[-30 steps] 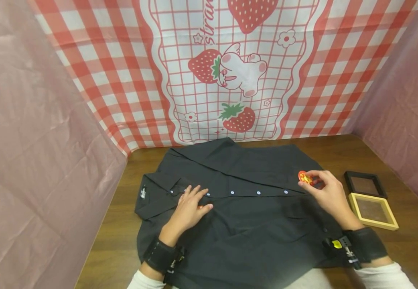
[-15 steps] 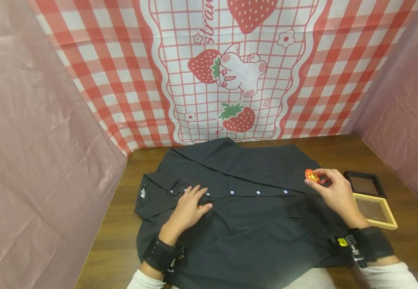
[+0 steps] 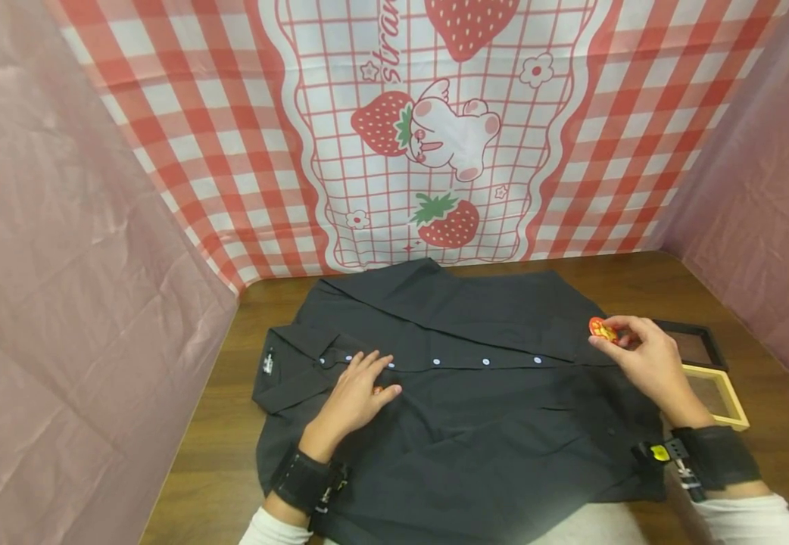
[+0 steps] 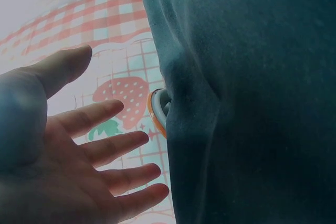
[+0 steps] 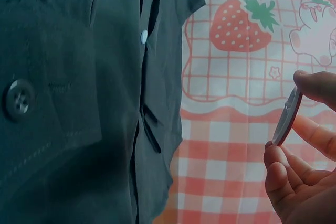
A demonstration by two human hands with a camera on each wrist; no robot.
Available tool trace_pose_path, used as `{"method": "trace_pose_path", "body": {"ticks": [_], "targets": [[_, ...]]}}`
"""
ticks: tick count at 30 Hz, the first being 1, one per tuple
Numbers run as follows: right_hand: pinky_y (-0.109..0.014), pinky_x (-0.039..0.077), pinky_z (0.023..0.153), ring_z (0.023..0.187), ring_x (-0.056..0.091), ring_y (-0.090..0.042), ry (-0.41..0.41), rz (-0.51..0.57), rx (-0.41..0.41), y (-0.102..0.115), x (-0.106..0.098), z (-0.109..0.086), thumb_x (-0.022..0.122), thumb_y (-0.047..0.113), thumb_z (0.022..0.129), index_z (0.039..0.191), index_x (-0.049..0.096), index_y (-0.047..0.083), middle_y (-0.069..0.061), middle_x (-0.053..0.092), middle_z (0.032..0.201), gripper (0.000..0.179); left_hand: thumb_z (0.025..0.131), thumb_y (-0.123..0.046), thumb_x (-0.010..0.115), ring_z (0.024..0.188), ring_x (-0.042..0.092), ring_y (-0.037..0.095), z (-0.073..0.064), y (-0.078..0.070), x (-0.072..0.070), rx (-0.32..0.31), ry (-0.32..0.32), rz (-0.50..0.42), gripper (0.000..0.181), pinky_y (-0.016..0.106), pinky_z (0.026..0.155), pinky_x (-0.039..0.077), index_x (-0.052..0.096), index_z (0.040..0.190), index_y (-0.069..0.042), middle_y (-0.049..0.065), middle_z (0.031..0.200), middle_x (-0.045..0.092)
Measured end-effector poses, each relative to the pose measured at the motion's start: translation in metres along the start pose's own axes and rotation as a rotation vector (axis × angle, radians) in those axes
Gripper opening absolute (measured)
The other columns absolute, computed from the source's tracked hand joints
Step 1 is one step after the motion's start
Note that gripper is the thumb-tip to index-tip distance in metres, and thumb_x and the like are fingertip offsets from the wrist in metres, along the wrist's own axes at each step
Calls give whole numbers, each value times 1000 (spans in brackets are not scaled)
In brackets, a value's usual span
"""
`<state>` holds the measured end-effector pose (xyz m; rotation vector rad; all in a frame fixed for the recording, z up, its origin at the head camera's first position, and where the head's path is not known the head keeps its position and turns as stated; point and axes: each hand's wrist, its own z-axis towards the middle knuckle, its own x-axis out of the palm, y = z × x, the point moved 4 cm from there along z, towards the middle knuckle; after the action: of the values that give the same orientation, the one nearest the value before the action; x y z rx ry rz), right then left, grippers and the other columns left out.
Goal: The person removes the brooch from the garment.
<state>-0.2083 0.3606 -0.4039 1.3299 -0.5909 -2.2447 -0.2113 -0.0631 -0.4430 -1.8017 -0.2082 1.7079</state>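
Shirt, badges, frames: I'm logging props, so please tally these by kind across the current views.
Shirt: 1
Badges: 2 (red badge in the right hand, orange-rimmed badge by the left hand)
Frames: 2 (black frame, yellow frame)
Total: 5

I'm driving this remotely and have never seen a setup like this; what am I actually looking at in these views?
There is no machine here: these are a person's bare hands, with a black band on each wrist. The head view looks forward and down from a head-worn camera; the other two come from wrist-worn cameras, one per hand. A dark buttoned shirt lies spread on a wooden table. At the right are a black frame and a yellow frame, partly behind the right hand, which pinches a red-and-yellow disc. The left hand holds nothing, its fingers extended. The left wrist view also shows an orange-rimmed round piece at the shirt.
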Motion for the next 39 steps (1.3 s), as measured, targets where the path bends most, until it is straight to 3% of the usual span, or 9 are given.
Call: {"method": "trace_pose_path", "body": {"ticks": [8, 16, 18, 24, 26, 31, 34, 37, 39], "targets": [[-12, 35, 60, 72, 38, 16, 31, -32, -29, -5, -4, 0, 78, 20, 81, 108, 67, 0, -17, 60, 93, 35, 92, -35, 64, 142, 30, 47, -1, 2, 4, -1, 12, -7, 55, 65, 110, 30, 52, 140, -8, 22, 148, 45], [-19, 35, 60, 76, 49, -12, 34, -94, -35, -11, -10, 6, 79, 19, 80, 108, 67, -1, -24, 59, 97, 36, 92, -33, 64, 142, 30, 48, -3, 2, 1, -13, -3, -19, 54, 66, 110, 29, 53, 139, -8, 22, 148, 45], [-20, 34, 59, 75, 47, -9, 31, -97, -31, -14, -12, 6, 79, 19, 80, 108, 67, -2, -24, 59, 95, 36, 93, -33, 64, 142, 30, 48, -3, 2, 1, -14, -3, -20, 54, 66, 110, 29, 53, 139, -7, 22, 148, 44], [-20, 33, 58, 70, 33, 16, 14, -102, -19, -23, -16, 5, 79, 19, 80, 108, 67, -1, -21, 59, 87, 36, 93, -33, 64, 143, 30, 47, -3, 4, 2, -22, 4, -14, 56, 64, 112, 29, 51, 141, -8, 21, 149, 44], [-22, 34, 57, 71, 38, 12, 18, -117, -10, -24, -17, 4, 79, 19, 81, 108, 67, -1, -21, 59, 87, 36, 92, -33, 65, 143, 30, 47, -4, 6, 3, -26, 4, -10, 57, 63, 112, 28, 50, 142, -9, 21, 149, 44], [-26, 35, 57, 73, 50, -18, 51, -142, 26, -30, -23, 4, 77, 20, 83, 110, 65, -3, -22, 58, 87, 38, 92, -34, 64, 143, 30, 47, -4, 8, 3, -30, 1, -9, 57, 63, 113, 28, 50, 142, -10, 21, 149, 44], [-27, 35, 58, 73, 48, -5, 63, -143, 41, -35, -27, 4, 77, 20, 83, 111, 65, -3, -23, 58, 87, 38, 92, -34, 64, 142, 31, 48, -3, 8, 2, -17, 4, -3, 57, 63, 112, 29, 51, 141, -8, 22, 148, 45], [-25, 36, 57, 69, 37, 13, 67, -141, 50, -40, -30, 6, 77, 20, 82, 110, 66, -2, -23, 60, 86, 37, 93, -34, 64, 143, 30, 47, -2, 7, 0, -14, 10, 2, 56, 63, 113, 28, 51, 141, -8, 21, 149, 44], [-24, 36, 57, 68, 35, 15, 75, -144, 56, -42, -31, 7, 77, 22, 82, 110, 66, -2, -21, 60, 86, 38, 93, -34, 64, 143, 29, 46, 0, 7, -2, -17, 8, 4, 56, 63, 113, 28, 51, 141, -9, 21, 149, 44]]}}
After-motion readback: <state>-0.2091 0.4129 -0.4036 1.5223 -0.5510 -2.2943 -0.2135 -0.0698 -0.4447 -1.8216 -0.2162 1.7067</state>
